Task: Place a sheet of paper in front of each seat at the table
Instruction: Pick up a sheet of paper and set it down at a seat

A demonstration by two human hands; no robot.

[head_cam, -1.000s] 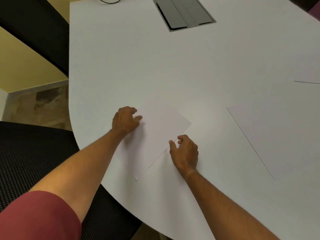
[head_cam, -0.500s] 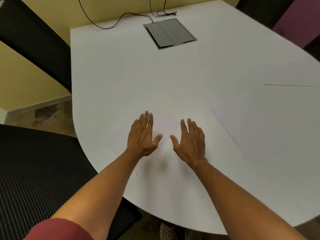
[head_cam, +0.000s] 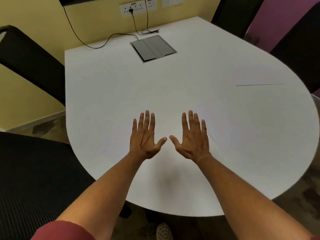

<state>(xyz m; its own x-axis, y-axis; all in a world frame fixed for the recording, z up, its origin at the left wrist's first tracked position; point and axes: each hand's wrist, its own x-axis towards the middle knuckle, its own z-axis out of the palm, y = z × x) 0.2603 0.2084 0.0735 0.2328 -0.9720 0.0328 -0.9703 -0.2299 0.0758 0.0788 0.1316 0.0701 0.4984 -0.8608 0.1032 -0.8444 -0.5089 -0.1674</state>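
1. sheets of paper: white on white, hard to make out. one sheet [head_cam: 259,135] shows only by a short edge line just right of the right hand, toward the desk's right rounded edge. a second sheet [head_cam: 270,75] shows by one thin dark edge line further back on the right side. whether a sheet lies under the hands cannot be told.
2. left hand [head_cam: 144,135]: flat, palm down, fingers spread wide, holding nothing, over the near middle of the desk.
3. right hand [head_cam: 193,137]: the same, grip wide and empty, thumb tips of the two hands near but apart.
4. desk [head_cam: 112,84]: white, rounded at the near end, square at the far end, where a grey cable box [head_cam: 153,48] is set into the top.
5. seats: black chairs at the left edge [head_cam: 31,56], near left [head_cam: 34,179] and far right [head_cam: 297,49].
6. judgement: with both hands free, the placing step at the near seat looks finished or nearly so.
7. next move, as judged: check each seat has a sheet; any seat lacking one calls for fetching a fresh sheet, none being in hand.
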